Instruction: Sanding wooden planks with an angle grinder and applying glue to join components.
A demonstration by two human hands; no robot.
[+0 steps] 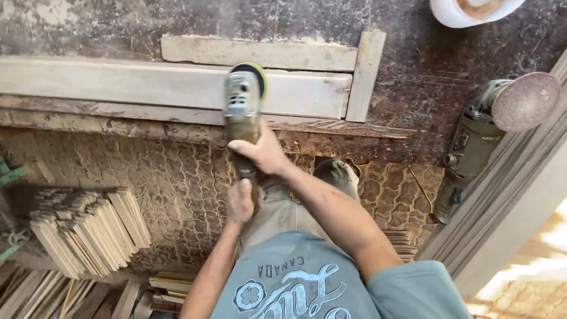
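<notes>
— Right hand is wrapped around my angle grinder; left hand clasps its tail. The disc sits on the pale plank near the workbench front edge.

— What crowds you?

— An upright batten butts the plank's right end. A second grinder lies well apart at the right edge, a white roll at the far corner. Leftward, the plank runs open. Stacked slats sit below.
</notes>
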